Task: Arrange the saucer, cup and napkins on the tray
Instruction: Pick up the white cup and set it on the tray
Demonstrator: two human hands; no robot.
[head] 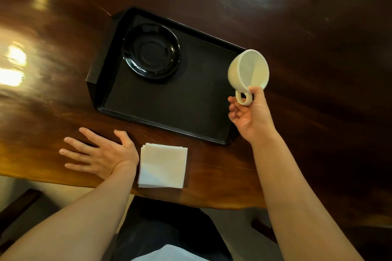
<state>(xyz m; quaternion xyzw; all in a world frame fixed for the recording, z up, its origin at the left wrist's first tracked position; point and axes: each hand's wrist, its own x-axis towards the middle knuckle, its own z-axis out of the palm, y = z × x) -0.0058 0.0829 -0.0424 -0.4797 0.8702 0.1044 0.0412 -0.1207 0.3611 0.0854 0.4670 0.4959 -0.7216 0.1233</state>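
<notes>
A black tray (pixel 169 104) lies on the brown wooden table. A black saucer (pixel 151 52) sits in the tray's far left part. My right hand (pixel 250 116) holds a cream cup (pixel 248 70) by its handle, tilted with its mouth toward me, above the tray's right end. A stack of white napkins (pixel 163 165) lies on the table just in front of the tray. My left hand (pixel 99 154) rests flat on the table, fingers spread, directly left of the napkins and touching nothing else.
The glossy wooden table (pixel 318 48) stretches around the tray, with its near edge just behind the napkins. Below the edge are my lap in dark cloth and a pale floor.
</notes>
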